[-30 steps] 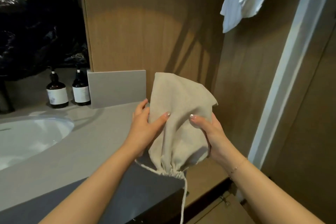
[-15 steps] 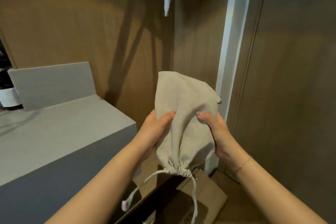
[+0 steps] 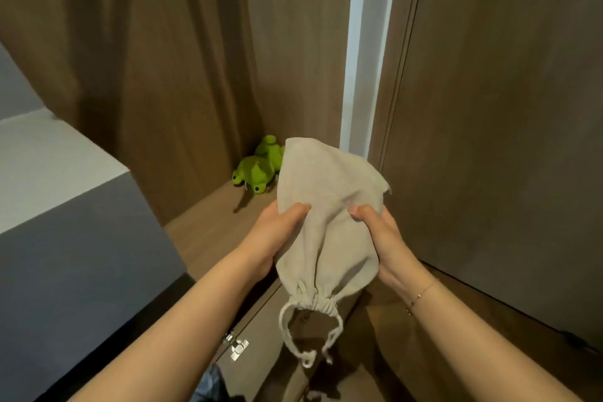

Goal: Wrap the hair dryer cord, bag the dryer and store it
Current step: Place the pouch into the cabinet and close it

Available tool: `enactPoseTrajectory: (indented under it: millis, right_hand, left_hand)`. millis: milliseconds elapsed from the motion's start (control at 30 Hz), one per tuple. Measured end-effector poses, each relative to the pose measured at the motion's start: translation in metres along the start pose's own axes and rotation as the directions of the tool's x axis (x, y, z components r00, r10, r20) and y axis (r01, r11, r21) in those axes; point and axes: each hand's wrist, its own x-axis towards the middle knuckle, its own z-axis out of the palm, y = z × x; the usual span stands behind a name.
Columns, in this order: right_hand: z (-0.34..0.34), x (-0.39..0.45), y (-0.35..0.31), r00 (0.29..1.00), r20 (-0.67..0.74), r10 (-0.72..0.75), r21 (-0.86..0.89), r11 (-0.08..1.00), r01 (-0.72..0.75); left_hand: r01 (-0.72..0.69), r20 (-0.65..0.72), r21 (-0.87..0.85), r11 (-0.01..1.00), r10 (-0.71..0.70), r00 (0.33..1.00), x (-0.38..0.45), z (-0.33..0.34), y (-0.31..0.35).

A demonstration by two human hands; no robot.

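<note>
— Linen, was it, that bag (image 3: 329,206)?

— It looked so: a pale cloth drawstring bag, held in the air in front of the person with its gathered mouth pointing down and towards the camera. The left hand (image 3: 277,232) gripped its left side, thumb curled onto the cloth; the right hand (image 3: 380,235) gripped the right side the same way. The drawstring (image 3: 310,336) hung in loose loops below the mouth. The bag bulged as if full, but its contents were hidden.

— What room was there around it?

— Open air on every side of the bag. Low in the frame, beneath the cord, lay a brown panel with a metal hinge (image 3: 239,347) at its edge. To the left stood the grey worktop (image 3: 49,173), its corner well apart from the left hand. To the right a brown door (image 3: 489,140) stood near the right hand.

— And farther off?

— A wooden floor (image 3: 208,225) ran back to a corner of brown panelling, where a green plush toy (image 3: 257,170) lay, partly behind the bag's top. A white strip (image 3: 362,42) rose beside the door.
</note>
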Motion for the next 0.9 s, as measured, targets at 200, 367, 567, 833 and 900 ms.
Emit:
enactPoseTrajectory:
  millis: [200, 367, 567, 833, 900]
  right_hand:
    - [-0.035, 0.028, 0.062, 0.988, -0.081, 0.131, 0.018, 0.991, -0.130]
    - [-0.062, 0.048, 0.118, 0.961, -0.163, 0.223, 0.028, 0.975, -0.222]
    - [-0.096, 0.083, 0.183, 0.869, -0.345, 0.355, 0.018, 0.928, -0.372]
    - [-0.115, 0.125, 0.285, 0.831, -0.389, 0.398, -0.040, 0.894, -0.447]
    - [-0.123, 0.141, 0.323, 0.815, -0.436, 0.383, -0.119, 0.873, -0.474]
  left_hand:
    - [0.165, 0.058, 0.035, 0.986, -0.167, 0.984, 0.048, 0.003, -0.057]
    - [0.271, 0.056, 0.152, 0.950, -0.282, 0.958, 0.090, -0.008, -0.107]
    - [0.243, -0.063, 0.321, 0.915, -0.236, 0.970, 0.142, -0.045, -0.168]
    - [-0.132, 0.104, 0.943, 0.306, 0.106, 0.989, 0.193, -0.125, -0.257]
    - [-0.194, 0.168, 0.950, 0.246, 0.121, 0.978, 0.200, -0.141, -0.277]
